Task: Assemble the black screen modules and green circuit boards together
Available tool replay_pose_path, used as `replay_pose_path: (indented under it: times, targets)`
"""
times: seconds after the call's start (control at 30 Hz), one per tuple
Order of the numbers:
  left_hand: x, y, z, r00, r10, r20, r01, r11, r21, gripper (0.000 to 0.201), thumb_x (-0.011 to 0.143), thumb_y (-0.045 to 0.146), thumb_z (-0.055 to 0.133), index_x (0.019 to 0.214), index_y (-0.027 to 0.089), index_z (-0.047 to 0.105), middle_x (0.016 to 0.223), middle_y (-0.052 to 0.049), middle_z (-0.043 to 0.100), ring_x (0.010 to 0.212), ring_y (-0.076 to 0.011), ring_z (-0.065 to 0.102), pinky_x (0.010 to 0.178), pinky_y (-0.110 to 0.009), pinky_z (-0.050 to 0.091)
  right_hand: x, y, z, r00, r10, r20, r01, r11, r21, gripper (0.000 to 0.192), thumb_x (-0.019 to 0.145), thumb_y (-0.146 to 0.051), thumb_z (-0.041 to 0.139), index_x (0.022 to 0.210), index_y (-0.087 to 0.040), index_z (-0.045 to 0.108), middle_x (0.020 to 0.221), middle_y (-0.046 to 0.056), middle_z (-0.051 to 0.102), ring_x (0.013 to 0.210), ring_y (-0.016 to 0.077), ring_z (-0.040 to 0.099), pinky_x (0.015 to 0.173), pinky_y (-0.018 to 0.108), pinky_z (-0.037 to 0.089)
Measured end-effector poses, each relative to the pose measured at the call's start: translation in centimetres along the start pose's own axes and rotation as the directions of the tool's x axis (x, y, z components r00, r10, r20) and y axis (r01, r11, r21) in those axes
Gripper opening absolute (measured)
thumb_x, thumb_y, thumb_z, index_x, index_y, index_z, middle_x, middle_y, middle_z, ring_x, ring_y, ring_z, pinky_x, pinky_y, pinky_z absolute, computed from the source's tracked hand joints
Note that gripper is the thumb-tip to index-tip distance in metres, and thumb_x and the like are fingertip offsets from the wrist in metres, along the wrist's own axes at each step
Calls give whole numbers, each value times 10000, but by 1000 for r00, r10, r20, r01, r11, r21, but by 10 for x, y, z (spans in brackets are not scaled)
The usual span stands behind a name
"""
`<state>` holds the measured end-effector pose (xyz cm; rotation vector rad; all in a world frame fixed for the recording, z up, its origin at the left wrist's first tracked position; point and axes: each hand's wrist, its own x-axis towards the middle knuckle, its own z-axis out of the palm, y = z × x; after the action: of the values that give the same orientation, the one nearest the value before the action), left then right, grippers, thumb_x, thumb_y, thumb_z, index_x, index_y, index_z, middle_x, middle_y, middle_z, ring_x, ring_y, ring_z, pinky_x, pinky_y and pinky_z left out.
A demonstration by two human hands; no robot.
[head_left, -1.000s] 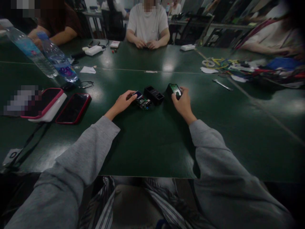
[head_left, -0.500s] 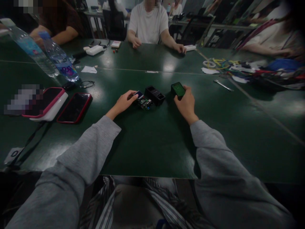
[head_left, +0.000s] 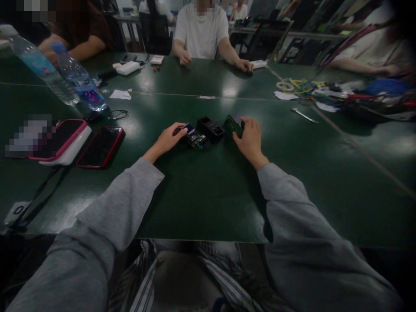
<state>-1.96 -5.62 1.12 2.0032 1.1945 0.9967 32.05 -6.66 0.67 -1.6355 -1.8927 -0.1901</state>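
My left hand (head_left: 167, 139) pinches a small dark-blue screen with a pale edge (head_left: 188, 128), thumb on top. Right beside the screen lies a bare circuit board (head_left: 196, 140) with metal connectors; I cannot tell whether the two are joined. A black plastic case with rectangular openings (head_left: 210, 129) rests on the table just behind the board. To the right of the case, my right hand (head_left: 251, 141) grips a green circuit board with a dark edge (head_left: 233, 125) by its right side. That board is tilted up, its green face toward me.
On the left are a red-cased phone (head_left: 101, 147), a second phone on a white block (head_left: 61, 138) and two water bottles (head_left: 89, 95). A wrench (head_left: 304, 115) and tangled cables (head_left: 341, 93) lie to the right. A person in a white shirt (head_left: 202, 32) sits opposite.
My right hand has shifted slightly left and turned the green board to a steeper tilt, bringing it closer to the black case. The left hand stays nearly still on the screen.
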Motion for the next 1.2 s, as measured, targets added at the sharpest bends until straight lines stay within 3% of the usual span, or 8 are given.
replay_pose_path:
  times: [0.13,0.33,0.63,0.83,1.2]
  targets:
    - [-1,2,-1,1000,-6,8,6,1000,11,446,961,544,518,1254,226,629,1226,-88,701,1071,-221,666,956,-401,519,2,14,10,977,201,-70,-196,978,68,616,840,-290,645,1390,-74,471,1381,234,541,1310,372,495,1114,563,410]
    - [1,1,0,1000,-7,2,7,1000,11,438,958,543,523,1244,229,628,1215,-81,707,1071,-215,666,960,-394,519,4,19,10,963,266,-34,-260,957,131,546,838,-341,673,1307,-90,548,1240,211,644,1141,358,615,1034,539,480]
    - [-1,4,-1,1000,-1,5,1,1000,2,434,962,539,519,1240,225,630,1235,-92,700,1087,-221,661,964,-400,519,3,-5,-1,1000,-25,9,24,997,71,566,783,-202,660,1327,-173,507,1312,159,569,1236,350,529,1066,550,452]
    - [-2,6,-1,1000,-15,4,15,1000,11,430,960,538,519,1240,229,628,1229,-90,706,1093,-223,663,984,-407,510,0,-8,-1,996,-69,51,63,991,120,653,793,-309,724,1381,-177,473,1357,162,524,1288,348,479,1104,557,421]
    - [-2,6,0,1000,-9,1,9,1000,25,423,965,532,514,1240,231,628,1230,-81,700,1093,-223,658,974,-400,514,-3,-13,-1,993,-82,81,67,983,173,491,919,-303,559,1396,-213,484,1329,143,555,1241,322,546,1073,544,468]
